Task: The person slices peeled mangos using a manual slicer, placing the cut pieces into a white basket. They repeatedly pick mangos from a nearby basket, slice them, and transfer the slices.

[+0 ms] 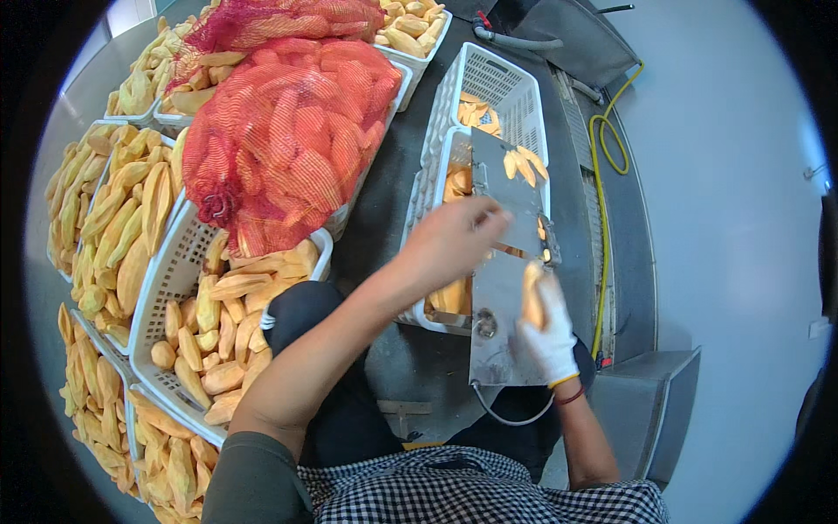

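Observation:
My right hand (553,331), in a white glove, holds a peeled yellow-orange root (533,295) lengthwise over the right side of a metal slicing plate (504,347). My bare left hand (481,226), slightly blurred, hovers over the plate's left edge with its fingers curled; no item shows in it. Small pieces (543,239) lie by a fitting on the plate's right edge, close to the root's tip. Several cut slices (525,164) rest on the plate's far end. Under the plate, a white crate (440,322) contains more root pieces (450,298).
A white crate (503,56) with slices stands beyond the plate. At left, a crate (147,327) holds peeled roots (226,340); red mesh sacks (294,137) of roots lie on crates behind it. A yellow hose (601,196) runs along the right; a cable (514,421) loops below the plate.

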A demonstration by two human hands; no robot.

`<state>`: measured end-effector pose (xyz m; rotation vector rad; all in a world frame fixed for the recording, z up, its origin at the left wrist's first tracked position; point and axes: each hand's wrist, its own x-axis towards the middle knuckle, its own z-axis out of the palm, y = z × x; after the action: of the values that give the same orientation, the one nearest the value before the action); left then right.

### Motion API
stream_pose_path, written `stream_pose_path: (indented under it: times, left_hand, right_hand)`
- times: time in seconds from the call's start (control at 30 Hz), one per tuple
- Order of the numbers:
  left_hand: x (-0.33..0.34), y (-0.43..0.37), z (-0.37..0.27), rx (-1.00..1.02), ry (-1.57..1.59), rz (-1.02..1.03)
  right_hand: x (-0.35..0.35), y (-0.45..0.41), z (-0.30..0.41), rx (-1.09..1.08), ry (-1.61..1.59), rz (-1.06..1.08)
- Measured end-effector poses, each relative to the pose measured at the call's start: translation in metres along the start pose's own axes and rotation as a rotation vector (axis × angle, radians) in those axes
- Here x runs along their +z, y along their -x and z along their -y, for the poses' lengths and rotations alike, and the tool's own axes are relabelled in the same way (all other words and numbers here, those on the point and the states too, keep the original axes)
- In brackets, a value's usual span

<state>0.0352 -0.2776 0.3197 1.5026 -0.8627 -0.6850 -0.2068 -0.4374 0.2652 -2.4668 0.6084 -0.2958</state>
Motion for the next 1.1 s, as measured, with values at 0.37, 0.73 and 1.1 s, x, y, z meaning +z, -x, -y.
stream_pose_path:
  times: [0.37, 0.73, 1.1]
  left_hand:
    - [0.014, -0.039, 0.055, -0.094, -0.061, -0.112]
    - [-0.019, -0.026, 0.043, 0.007, 0.103, -0.247]
    - [-0.185, 0.168, 0.174, -0.497, -0.045, -0.863]
  right_hand:
    - [0.063, -0.2, -0.13, -0.012, 0.381, -0.201]
    - [0.057, -0.059, -0.047, -0.147, 0.623, -0.005]
    - [0.066, -0.142, -0.135, -0.418, 0.948, -0.098]
